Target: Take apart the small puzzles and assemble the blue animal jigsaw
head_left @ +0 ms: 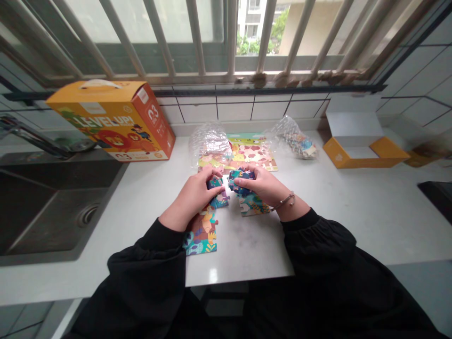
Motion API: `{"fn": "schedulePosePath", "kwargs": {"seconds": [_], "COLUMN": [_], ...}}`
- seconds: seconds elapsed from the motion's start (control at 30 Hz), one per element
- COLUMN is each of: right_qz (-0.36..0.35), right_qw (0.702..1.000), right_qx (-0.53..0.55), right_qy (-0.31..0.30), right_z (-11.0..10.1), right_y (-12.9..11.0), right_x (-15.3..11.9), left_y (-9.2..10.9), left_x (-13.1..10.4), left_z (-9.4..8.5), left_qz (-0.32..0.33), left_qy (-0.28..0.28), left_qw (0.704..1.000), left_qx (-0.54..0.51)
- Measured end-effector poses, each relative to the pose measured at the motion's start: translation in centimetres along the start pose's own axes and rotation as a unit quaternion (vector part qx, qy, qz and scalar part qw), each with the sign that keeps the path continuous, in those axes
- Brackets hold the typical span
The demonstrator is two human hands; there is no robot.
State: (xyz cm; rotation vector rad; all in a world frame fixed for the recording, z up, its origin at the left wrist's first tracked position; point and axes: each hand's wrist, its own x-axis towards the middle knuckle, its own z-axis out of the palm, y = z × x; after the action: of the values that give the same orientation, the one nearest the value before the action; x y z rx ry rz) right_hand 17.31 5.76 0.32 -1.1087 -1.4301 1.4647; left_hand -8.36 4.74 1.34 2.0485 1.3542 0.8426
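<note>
My right hand (265, 184) is closed on a small stack of dark blue and teal jigsaw puzzle pieces (240, 182), thumb on top. My left hand (196, 194) has thumb and fingers closed round a teal jigsaw puzzle piece (215, 183); whether it is lifted off the purple-edged pieces (221, 200) just below, I cannot tell. A section of joined puzzle pieces (203, 235), brown, orange and teal, lies under my left wrist. Beneath my right hand is another green-blue piece section (254, 205) flat on the counter. A narrow gap separates the two hands.
Behind the hands lies a colourful farm-picture puzzle (252, 153), partly under a crumpled clear bag (212, 141). Another clear bag of pieces (298, 143) sits to its right. An orange box (116, 125) stands beside the sink (63, 252); an opened yellow box (363, 153) is at right.
</note>
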Motion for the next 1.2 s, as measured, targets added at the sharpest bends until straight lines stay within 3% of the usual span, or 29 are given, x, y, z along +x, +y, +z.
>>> {"fn": "schedulePosePath", "kwargs": {"seconds": [0.17, 0.3, 0.67, 0.9, 1.1, 1.2], "right_qz": [0.019, 0.021, 0.032, -0.004, -0.008, -0.005], "right_qw": [0.998, 0.996, 0.995, 0.998, 1.0, 0.999], "right_qx": [0.008, 0.01, 0.027, 0.04, 0.022, 0.021], "right_qy": [-0.062, -0.085, -0.092, -0.042, -0.01, -0.025], "right_z": [0.1, 0.3, 0.2, -0.1, 0.2, 0.2], "right_y": [-0.3, -0.2, -0.4, 0.0, 0.2, 0.3], "right_x": [-0.2, -0.4, -0.2, -0.1, 0.0, 0.0], "left_y": [-0.1, -0.1, 0.4, -0.2, -0.2, -0.2], "left_x": [0.2, 0.3, 0.3, 0.4, 0.2, 0.1], "left_z": [0.3, 0.8, 1.0, 0.9, 1.4, 1.5], "left_qz": [-0.064, -0.102, -0.159, -0.175, -0.125, -0.096], "left_qy": [0.101, 0.119, 0.088, 0.084, -0.043, -0.065], "left_qw": [0.988, 0.96, 0.937, 0.921, 0.927, 0.933], "left_qx": [-0.102, -0.231, -0.3, -0.338, -0.351, -0.341]}}
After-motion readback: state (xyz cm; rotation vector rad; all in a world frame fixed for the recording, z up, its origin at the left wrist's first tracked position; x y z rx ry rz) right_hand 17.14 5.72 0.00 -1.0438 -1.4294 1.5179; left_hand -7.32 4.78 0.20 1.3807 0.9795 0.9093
